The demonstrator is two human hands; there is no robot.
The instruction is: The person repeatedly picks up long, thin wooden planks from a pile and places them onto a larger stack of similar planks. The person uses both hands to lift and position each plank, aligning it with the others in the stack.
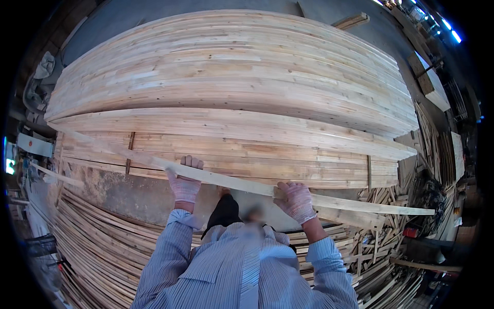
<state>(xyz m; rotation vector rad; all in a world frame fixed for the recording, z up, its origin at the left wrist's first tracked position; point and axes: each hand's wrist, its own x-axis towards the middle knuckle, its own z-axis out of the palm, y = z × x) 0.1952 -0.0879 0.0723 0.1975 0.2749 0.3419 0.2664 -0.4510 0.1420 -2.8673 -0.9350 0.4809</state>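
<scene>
Stacked pale boards (231,77) fill the workshop ahead, with loose offcut strips (98,242) heaped on the floor below. Both gloved hands hold one long thin wooden strip (231,181) crosswise at chest height: left hand (185,183) and right hand (297,200), each grip curled shut around it.

Plank (231,181): crosswise, before the stack, in both hands.
Stack (231,82): boards, behind the plank.
Left hand (184,184): left part of the plank.
Right hand (297,200): right of centre.
Offcuts (98,237): on floor, left and right.
</scene>
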